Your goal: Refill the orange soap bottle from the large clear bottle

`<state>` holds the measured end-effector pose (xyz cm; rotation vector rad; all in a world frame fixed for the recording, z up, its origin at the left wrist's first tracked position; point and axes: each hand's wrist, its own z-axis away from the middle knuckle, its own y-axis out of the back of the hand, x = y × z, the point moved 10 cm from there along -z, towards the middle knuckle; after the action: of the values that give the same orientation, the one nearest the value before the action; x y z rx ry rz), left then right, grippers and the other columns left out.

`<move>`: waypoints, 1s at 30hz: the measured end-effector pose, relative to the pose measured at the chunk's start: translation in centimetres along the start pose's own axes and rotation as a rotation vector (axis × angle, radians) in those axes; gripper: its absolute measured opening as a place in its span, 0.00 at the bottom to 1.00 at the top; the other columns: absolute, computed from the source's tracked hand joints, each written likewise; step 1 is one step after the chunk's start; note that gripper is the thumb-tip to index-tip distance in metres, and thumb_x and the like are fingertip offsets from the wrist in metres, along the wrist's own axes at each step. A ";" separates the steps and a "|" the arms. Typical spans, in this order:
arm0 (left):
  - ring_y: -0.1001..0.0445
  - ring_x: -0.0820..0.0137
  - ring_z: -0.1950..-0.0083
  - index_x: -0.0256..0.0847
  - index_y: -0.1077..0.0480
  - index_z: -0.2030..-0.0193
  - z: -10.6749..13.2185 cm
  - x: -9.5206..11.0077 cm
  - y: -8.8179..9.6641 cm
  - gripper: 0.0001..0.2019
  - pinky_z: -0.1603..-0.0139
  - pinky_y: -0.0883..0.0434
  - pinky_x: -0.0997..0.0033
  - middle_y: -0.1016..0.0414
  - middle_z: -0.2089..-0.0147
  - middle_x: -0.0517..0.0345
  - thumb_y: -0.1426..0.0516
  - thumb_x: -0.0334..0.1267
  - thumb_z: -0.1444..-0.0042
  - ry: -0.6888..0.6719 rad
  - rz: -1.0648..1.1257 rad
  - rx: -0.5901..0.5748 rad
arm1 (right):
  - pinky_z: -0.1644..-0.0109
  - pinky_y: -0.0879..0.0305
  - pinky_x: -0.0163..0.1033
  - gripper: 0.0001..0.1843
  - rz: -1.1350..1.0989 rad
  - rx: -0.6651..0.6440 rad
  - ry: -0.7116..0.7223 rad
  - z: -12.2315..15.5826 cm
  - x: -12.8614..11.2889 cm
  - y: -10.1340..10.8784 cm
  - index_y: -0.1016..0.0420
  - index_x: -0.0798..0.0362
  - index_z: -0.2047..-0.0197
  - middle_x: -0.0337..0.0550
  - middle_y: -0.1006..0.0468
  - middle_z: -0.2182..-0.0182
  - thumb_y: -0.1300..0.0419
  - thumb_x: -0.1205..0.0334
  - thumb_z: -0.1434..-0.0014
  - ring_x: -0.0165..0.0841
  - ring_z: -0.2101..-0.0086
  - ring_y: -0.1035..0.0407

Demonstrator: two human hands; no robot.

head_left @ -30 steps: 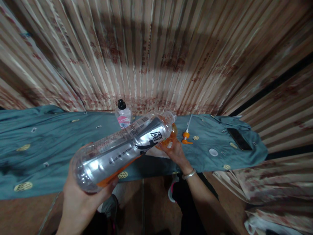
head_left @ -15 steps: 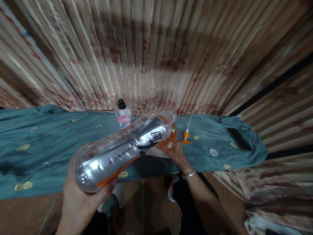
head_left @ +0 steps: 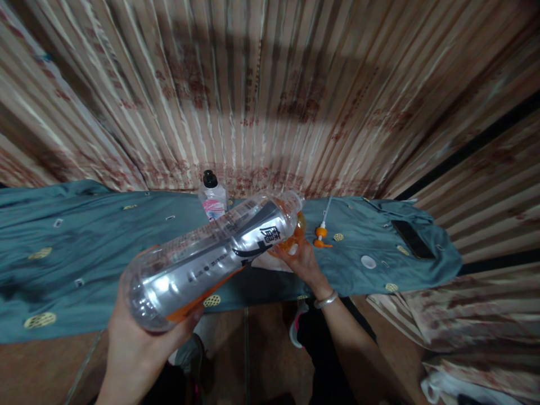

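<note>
My left hand [head_left: 143, 343] is wrapped round the base of a big clear plastic bottle [head_left: 202, 270] with a silver and orange label. The bottle is tilted, its uncapped mouth up at the right. Behind that mouth, my right hand [head_left: 301, 261] grips an orange see-through bottle [head_left: 298, 228], largely hidden by the clear one. Whether liquid runs between the two I cannot tell. Just right of my right hand lies an orange pump head [head_left: 321, 236] with a white tube. A clear bottle with a black cap [head_left: 212, 197] and pink label stands behind the tilted bottle.
A green patterned cloth [head_left: 105, 236] covers the narrow table. On its right part lie a white round cap [head_left: 368, 262] and a black phone [head_left: 412, 239]. A pale curtain [head_left: 236, 101] hangs right behind the table. Something whitish and flat lies under the orange bottle.
</note>
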<state>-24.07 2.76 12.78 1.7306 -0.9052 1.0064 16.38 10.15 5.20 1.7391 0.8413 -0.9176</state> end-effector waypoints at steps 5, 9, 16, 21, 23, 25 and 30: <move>0.09 0.36 0.32 0.51 0.20 0.37 0.1 0.3 0.0 0.44 0.25 0.14 0.33 0.10 0.33 0.47 0.14 0.53 0.62 0.000 0.014 0.016 | 0.33 0.09 0.71 0.37 -0.043 0.004 0.021 0.0 -0.5 -0.1 0.18 0.47 0.33 0.60 0.03 0.43 0.20 0.35 0.36 0.62 0.43 0.07; 0.09 0.36 0.32 0.52 0.20 0.35 0.2 0.2 0.1 0.45 0.26 0.13 0.34 0.10 0.34 0.48 0.15 0.53 0.62 -0.009 0.003 -0.002 | 0.34 0.08 0.69 0.38 -0.049 0.001 0.003 -0.1 0.0 -0.1 0.17 0.47 0.34 0.59 0.03 0.44 0.20 0.34 0.38 0.62 0.43 0.07; 0.10 0.38 0.31 0.50 0.21 0.33 0.3 -0.5 0.5 0.45 0.25 0.14 0.36 0.12 0.32 0.46 0.15 0.53 0.59 -0.015 -0.015 0.004 | 0.37 0.07 0.67 0.38 -0.023 0.021 -0.017 0.0 0.2 0.1 0.16 0.47 0.34 0.58 0.03 0.47 0.18 0.35 0.38 0.62 0.45 0.06; 0.08 0.37 0.33 0.51 0.21 0.35 0.1 -0.3 0.4 0.43 0.28 0.12 0.36 0.10 0.34 0.46 0.15 0.53 0.58 -0.059 -0.027 -0.011 | 0.33 0.09 0.72 0.38 -0.020 -0.016 -0.053 -0.1 0.3 0.0 0.17 0.47 0.34 0.58 0.04 0.45 0.17 0.39 0.40 0.64 0.42 0.07; 0.08 0.37 0.34 0.50 0.21 0.35 0.1 -0.3 0.4 0.44 0.29 0.11 0.36 0.10 0.34 0.46 0.15 0.53 0.59 -0.057 -0.039 -0.007 | 0.31 0.10 0.74 0.39 -0.025 -0.016 -0.068 -0.1 0.3 0.0 0.17 0.48 0.33 0.59 0.04 0.44 0.17 0.41 0.41 0.65 0.41 0.07; 0.08 0.37 0.34 0.49 0.20 0.35 0.0 -0.2 0.3 0.44 0.29 0.11 0.37 0.10 0.34 0.45 0.15 0.54 0.59 -0.050 -0.038 -0.003 | 0.30 0.11 0.76 0.38 -0.027 -0.010 -0.073 -0.1 0.2 0.1 0.17 0.48 0.33 0.59 0.04 0.43 0.18 0.42 0.41 0.65 0.41 0.07; 0.08 0.38 0.33 0.50 0.21 0.34 0.2 0.2 0.1 0.42 0.30 0.11 0.38 0.11 0.33 0.45 0.16 0.52 0.55 -0.083 -0.027 -0.025 | 0.32 0.10 0.73 0.35 -0.051 -0.009 -0.040 0.0 -0.3 0.0 0.17 0.45 0.33 0.55 0.03 0.43 0.19 0.40 0.38 0.61 0.42 0.07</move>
<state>-24.06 2.54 13.01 1.7699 -0.9407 0.9081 16.19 10.16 5.48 1.6932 0.8657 -0.9772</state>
